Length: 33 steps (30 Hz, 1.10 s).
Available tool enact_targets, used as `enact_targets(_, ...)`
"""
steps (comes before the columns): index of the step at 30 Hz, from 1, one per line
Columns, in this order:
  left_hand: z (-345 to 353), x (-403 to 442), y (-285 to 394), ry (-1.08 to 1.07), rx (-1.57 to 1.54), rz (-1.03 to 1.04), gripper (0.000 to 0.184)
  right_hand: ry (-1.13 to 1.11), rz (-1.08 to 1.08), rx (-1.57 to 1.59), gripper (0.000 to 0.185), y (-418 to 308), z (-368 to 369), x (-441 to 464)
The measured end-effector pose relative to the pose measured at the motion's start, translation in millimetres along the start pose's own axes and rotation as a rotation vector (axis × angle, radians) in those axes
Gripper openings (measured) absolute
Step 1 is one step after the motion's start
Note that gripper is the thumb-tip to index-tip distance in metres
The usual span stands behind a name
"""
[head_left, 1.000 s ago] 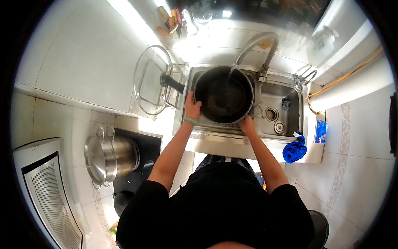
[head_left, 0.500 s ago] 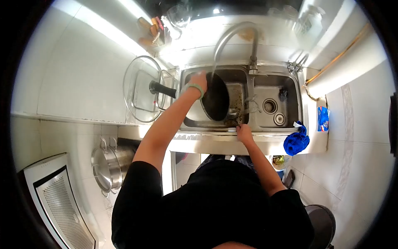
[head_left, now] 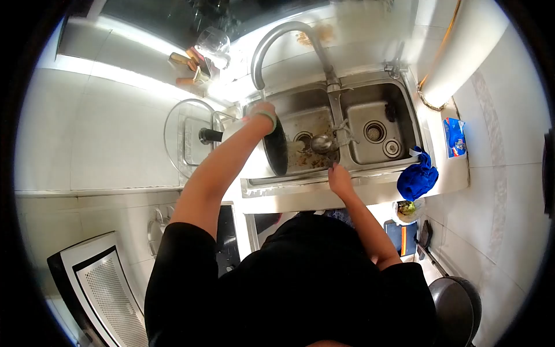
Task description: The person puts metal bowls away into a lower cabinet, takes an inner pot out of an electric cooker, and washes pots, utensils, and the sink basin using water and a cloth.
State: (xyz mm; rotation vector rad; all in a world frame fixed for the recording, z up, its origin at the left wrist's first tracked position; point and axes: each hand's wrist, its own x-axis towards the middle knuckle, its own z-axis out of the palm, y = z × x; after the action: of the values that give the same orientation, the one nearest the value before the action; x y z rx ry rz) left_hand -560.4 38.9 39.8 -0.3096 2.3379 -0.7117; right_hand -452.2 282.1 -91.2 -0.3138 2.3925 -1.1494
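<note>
My left hand (head_left: pixel 263 114) is closed on the upper rim of a dark pan (head_left: pixel 277 151), tipped steeply on its side at the left of the left sink basin (head_left: pixel 309 104). Beyond my forearm a black handle (head_left: pixel 211 135) sticks out; I cannot tell whether it belongs to the pan. My right hand (head_left: pixel 341 178) is closed around the handle of a metal ladle (head_left: pixel 322 143), its bowl lying low in the same basin. Brown food scraps (head_left: pixel 315 161) are scattered near the drain. The curved faucet (head_left: pixel 289 28) has its spout just above my left hand.
The right basin (head_left: pixel 370 107) has a drain and a dark scrap. A blue cloth (head_left: pixel 417 178) hangs at the counter's front edge, near a blue packet (head_left: pixel 455 137). A glass lid (head_left: pixel 173 141) stands at the left. Below right is another dark pan (head_left: pixel 454 312).
The pan has tipped further onto its side and moved left with my left hand, uncovering the drain and ladle bowl. My view has shifted and turned slightly.
</note>
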Motion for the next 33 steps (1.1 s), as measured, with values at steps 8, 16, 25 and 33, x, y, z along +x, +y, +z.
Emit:
enact_targets(8,46.4,48.1,38.3,-0.120,-0.071,-0.112,0.031,-0.021,0.008,-0.031,0.026,-9.1,-14.4,2.2)
enact_targets(16,17.1,14.1,73.7,0.037,-0.102,-0.001,0.026,-0.093,0.064,-0.004,0.033,-17.9,-18.2,0.8)
enact_targets(25,5.7,-8.1,65.3,0.024,0.086,0.193,0.032,-0.043,0.037,-0.026,0.031,-19.3,-14.2,1.4)
enact_targets(33,51.8,14.2,19.0,0.149,-0.390,-0.067,0.028,-0.056,0.003,-0.106,0.023,-15.9,-0.7,10.3)
